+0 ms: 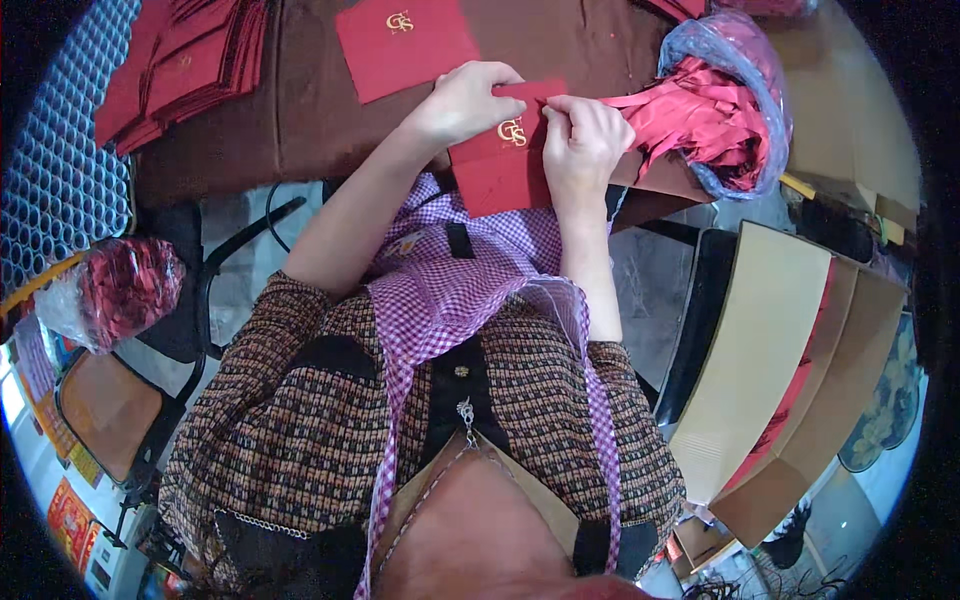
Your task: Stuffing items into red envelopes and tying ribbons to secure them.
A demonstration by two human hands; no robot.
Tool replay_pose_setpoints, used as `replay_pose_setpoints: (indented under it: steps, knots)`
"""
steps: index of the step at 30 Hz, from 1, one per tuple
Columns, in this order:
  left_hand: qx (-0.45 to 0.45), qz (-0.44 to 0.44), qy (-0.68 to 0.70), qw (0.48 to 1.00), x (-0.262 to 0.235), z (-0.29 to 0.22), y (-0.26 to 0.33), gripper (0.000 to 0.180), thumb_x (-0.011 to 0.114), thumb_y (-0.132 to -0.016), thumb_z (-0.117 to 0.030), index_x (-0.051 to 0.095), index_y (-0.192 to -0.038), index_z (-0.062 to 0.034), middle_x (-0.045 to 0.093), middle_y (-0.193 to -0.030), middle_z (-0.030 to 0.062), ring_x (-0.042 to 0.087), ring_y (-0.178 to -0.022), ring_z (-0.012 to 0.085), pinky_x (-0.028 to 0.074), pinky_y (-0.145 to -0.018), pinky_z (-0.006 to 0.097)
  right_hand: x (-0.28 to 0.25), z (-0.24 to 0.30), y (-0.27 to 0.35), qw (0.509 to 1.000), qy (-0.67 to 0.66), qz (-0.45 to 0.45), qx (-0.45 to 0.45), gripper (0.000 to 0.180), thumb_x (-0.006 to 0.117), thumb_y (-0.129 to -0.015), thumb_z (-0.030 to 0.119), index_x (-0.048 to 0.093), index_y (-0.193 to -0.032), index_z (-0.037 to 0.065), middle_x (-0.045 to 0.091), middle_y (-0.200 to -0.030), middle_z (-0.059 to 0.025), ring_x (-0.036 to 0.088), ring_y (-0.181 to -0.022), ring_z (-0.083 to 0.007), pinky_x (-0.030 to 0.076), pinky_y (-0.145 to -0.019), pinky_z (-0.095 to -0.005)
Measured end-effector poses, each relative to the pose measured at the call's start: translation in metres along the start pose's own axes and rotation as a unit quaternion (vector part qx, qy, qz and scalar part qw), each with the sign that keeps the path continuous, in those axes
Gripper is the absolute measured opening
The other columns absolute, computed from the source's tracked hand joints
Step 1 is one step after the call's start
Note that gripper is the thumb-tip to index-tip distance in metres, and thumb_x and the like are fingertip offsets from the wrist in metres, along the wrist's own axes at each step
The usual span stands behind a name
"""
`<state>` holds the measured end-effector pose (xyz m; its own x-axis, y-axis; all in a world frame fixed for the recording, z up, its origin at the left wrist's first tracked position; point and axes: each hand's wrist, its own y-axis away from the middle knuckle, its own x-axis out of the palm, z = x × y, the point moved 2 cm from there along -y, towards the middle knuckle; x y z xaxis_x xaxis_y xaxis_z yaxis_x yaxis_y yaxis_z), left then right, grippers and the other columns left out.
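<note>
A flat red paper piece [500,178] with a gold emblem lies between my hands at the table's near edge, its lower part over my lap. My left hand [468,103] grips its upper left side, thumb on the front. My right hand [588,140] pinches at its upper right edge. A red ribbon strand [628,100] runs from behind the right hand to a heap of red ribbons [705,115] in a clear plastic bag [775,105]. Whether the pinching fingertips hold the ribbon's end or only the paper is hard to see.
Another red paper piece [405,45] lies on the brown tablecloth [310,120], beyond my left hand. Stacks of red paper pieces [195,65] stand at far left. A wrapped red bundle [125,290] rests on a chair at left. An open cardboard box [760,360] is at right.
</note>
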<state>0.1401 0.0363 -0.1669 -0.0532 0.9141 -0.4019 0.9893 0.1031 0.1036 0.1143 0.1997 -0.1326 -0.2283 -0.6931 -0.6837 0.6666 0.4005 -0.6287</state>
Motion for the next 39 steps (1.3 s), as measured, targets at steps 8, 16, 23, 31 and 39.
replay_pose_setpoints:
  steps: [8,16,23,31,39]
  knots:
    - [-0.022,-0.013,-0.18,0.983,0.002,-0.021,0.007,0.039,0.066,-0.076,-0.027,0.063,-0.108,-0.0041,0.065,-0.101,0.0193,0.061,-0.1,0.0324,0.039,-0.093,0.044,0.01,-0.005,0.007,1.0,0.014,0.024,0.013,0.007,0.071,-0.072,0.011,0.065,-0.077,0.011,0.063,-0.077,-0.0018,0.057,-0.079,-0.0216,0.037,-0.077,-0.0372]
    - [-0.035,-0.011,-0.185,0.982,0.003,-0.022,0.007,0.04,0.067,-0.076,-0.027,0.062,-0.108,-0.0044,0.066,-0.099,0.0177,0.062,-0.1,0.0305,0.036,-0.093,0.043,0.012,-0.01,0.009,0.998,-0.02,0.053,0.04,0.006,0.068,-0.073,0.011,0.063,-0.076,0.009,0.062,-0.075,-0.0057,0.057,-0.08,-0.0247,0.036,-0.077,-0.0395]
    - [-0.009,-0.028,-0.187,0.982,0.005,-0.019,0.007,0.037,0.067,-0.076,-0.027,0.063,-0.106,-0.0058,0.067,-0.097,0.0168,0.062,-0.099,0.0302,0.037,-0.092,0.043,0.011,-0.005,0.005,0.998,-0.001,0.052,0.045,0.006,0.069,-0.074,0.011,0.065,-0.077,0.008,0.064,-0.075,-0.0052,0.059,-0.075,-0.0238,0.038,-0.075,-0.0379]
    - [0.009,-0.048,-0.141,0.989,0.004,-0.017,0.008,0.032,0.067,-0.076,-0.026,0.065,-0.102,-0.0076,0.068,-0.095,0.0135,0.064,-0.094,0.0273,0.041,-0.091,0.039,0.012,0.0,0.002,0.999,0.0,0.046,0.028,0.007,0.066,-0.073,0.01,0.059,-0.073,0.008,0.062,-0.073,-0.0068,0.057,-0.076,-0.0261,0.037,-0.074,-0.0408]
    - [0.007,-0.051,-0.133,0.99,0.005,-0.018,0.008,0.032,0.067,-0.075,-0.023,0.065,-0.103,-0.0088,0.068,-0.093,0.0129,0.065,-0.089,0.0251,0.046,-0.088,0.035,0.015,0.006,0.004,0.999,0.033,0.037,-0.005,0.007,0.065,-0.072,0.007,0.059,-0.075,0.008,0.06,-0.075,-0.0073,0.056,-0.076,-0.0268,0.037,-0.074,-0.0408]
